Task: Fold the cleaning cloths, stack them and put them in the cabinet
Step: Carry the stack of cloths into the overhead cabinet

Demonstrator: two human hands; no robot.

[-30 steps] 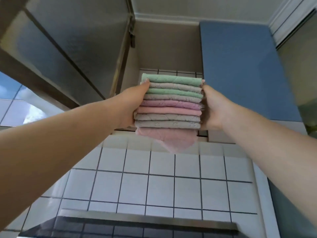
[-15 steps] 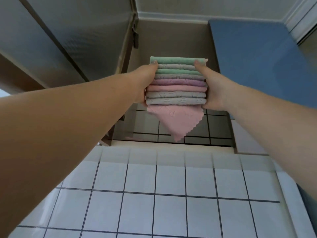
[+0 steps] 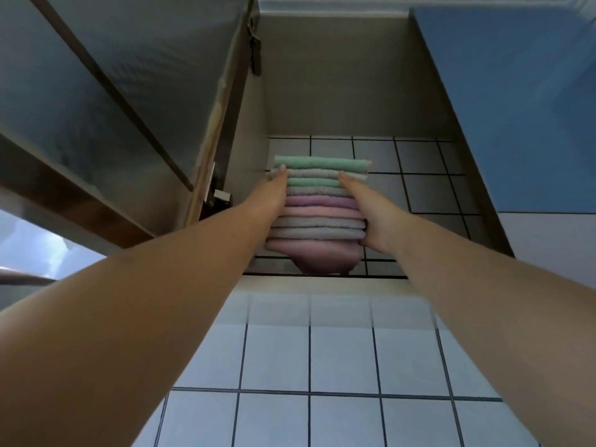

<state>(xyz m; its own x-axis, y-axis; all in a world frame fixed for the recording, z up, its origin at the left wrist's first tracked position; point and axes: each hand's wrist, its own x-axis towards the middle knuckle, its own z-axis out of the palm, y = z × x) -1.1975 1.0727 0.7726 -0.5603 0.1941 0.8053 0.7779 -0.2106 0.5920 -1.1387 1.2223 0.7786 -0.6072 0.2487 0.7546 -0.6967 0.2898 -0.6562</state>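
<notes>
- Stack of folded cloths [image 3: 319, 204] at frame centre, inside open cabinet [image 3: 354, 91]; far fingers hidden, bottom pink cloth sagged.
- Clamped between left hand [image 3: 272, 196] and right hand [image 3: 371, 214], palms pressed on sides.

The stack of cloths [image 3: 319, 201] in mid-frame looks soft and nubbly, matt terry. The wall tiles [image 3: 309, 359] below gleam glossy white. At upper left, the cabinet door [image 3: 106, 91] shows frosted glass framed in dark wood.
</notes>
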